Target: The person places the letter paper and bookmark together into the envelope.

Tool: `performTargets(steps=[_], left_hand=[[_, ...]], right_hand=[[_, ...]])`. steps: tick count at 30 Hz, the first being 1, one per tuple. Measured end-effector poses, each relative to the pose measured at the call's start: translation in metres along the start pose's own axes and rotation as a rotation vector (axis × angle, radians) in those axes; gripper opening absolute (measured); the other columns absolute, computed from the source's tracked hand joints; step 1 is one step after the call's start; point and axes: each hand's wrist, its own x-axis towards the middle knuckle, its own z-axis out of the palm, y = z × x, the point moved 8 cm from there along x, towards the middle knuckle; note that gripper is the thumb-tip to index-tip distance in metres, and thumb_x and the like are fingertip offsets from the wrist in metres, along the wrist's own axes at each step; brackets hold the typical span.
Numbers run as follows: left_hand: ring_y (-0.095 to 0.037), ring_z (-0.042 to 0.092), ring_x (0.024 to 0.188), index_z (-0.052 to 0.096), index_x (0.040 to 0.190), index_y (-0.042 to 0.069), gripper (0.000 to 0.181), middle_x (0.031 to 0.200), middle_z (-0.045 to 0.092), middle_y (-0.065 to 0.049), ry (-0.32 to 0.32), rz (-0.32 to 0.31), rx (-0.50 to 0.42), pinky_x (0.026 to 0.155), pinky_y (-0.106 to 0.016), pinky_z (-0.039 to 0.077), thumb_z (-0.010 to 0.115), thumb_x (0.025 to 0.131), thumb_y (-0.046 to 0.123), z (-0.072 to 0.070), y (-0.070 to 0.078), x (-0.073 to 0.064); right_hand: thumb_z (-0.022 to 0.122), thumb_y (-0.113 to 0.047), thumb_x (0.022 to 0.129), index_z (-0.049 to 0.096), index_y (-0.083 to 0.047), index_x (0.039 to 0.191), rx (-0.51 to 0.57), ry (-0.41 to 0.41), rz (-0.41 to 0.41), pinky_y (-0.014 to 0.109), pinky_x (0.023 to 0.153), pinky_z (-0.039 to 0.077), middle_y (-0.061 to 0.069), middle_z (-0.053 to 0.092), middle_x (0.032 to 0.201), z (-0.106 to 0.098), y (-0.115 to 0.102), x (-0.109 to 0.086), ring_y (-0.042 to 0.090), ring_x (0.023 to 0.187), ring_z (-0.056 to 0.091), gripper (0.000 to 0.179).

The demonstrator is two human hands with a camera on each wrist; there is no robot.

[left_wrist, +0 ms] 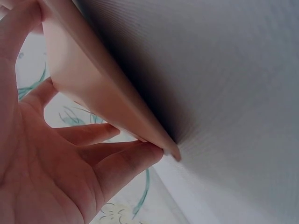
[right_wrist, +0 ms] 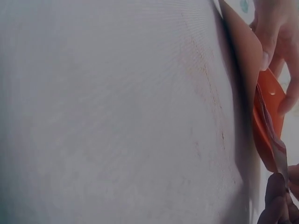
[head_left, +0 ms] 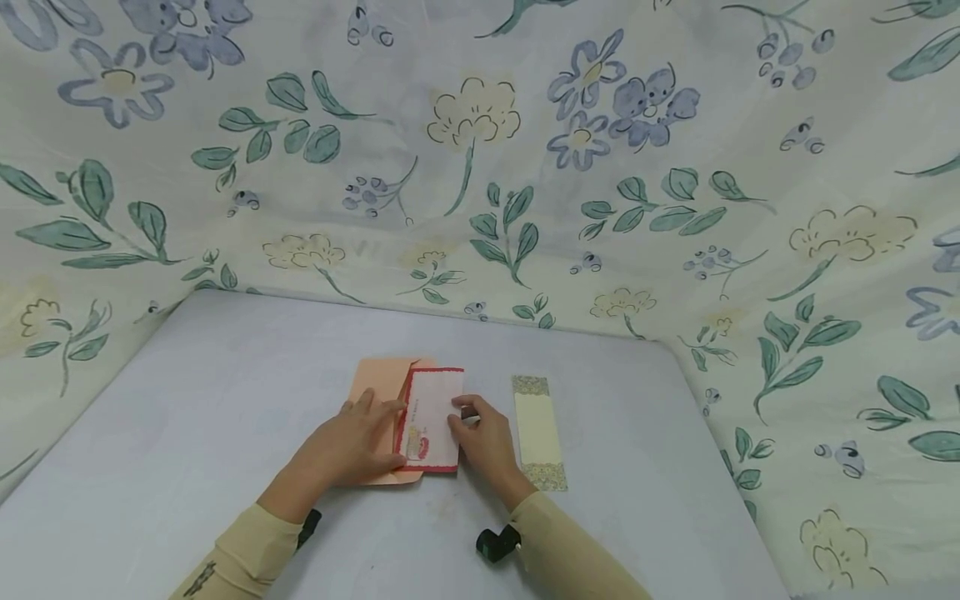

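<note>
A white card (head_left: 438, 412) with a red scalloped border and a small printed picture lies with its left edge inside the mouth of a peach-orange envelope (head_left: 381, 377). My left hand (head_left: 356, 443) rests on the envelope with its fingers spread. In the right wrist view, its thumb and a finger touch the two sides of the envelope's mouth (right_wrist: 271, 91). The left wrist view has the fingertips on the envelope's face (left_wrist: 88, 74). At the card's right edge, my right hand (head_left: 486, 440) pinches it between thumb and fingers.
To the right of my right hand lies a cream strip (head_left: 536, 427) with glittery gold ends. All sits on a white table (head_left: 262, 375), bordered at the back and sides by a floral cloth (head_left: 480, 167). Dark wrist devices (head_left: 497, 543) hang by both cuffs.
</note>
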Motion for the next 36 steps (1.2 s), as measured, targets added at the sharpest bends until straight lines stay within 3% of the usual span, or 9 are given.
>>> performTargets(steps=[21, 30, 36], left_hand=[[-0.064, 0.043, 0.129, 0.053, 0.147, 0.015, 0.079, 0.152, 0.036, -0.038, 0.013, 0.013, -0.011, 0.097, -0.068, 0.045, 0.081, 0.081, 0.048, -0.002, 0.002, 0.000], [-0.064, 0.044, 0.129, 0.054, 0.147, 0.015, 0.080, 0.151, 0.037, -0.037, 0.020, 0.014, -0.002, 0.097, -0.068, 0.045, 0.081, 0.081, 0.049, -0.003, 0.000, -0.001], [-0.064, 0.043, 0.129, 0.054, 0.147, 0.015, 0.078, 0.151, 0.037, -0.037, 0.018, 0.018, -0.013, 0.096, -0.068, 0.046, 0.081, 0.082, 0.047, -0.002, 0.000, -0.001]], right_hand=[[0.073, -0.015, 0.095, 0.069, -0.011, 0.119, 0.016, -0.040, 0.024, 0.021, 0.055, 0.048, -0.002, 0.065, 0.098, 0.014, -0.005, 0.001, 0.004, 0.066, 0.055, 0.025], [0.076, -0.021, 0.091, 0.062, -0.015, 0.132, 0.000, -0.014, 0.016, 0.021, 0.065, 0.050, 0.001, 0.063, 0.113, 0.010, -0.004, 0.004, 0.006, 0.076, 0.054, 0.044], [0.075, -0.014, 0.092, 0.062, -0.012, 0.131, 0.023, -0.051, 0.020, 0.020, 0.065, 0.050, 0.001, 0.062, 0.118, 0.018, -0.006, 0.002, 0.005, 0.076, 0.054, 0.041]])
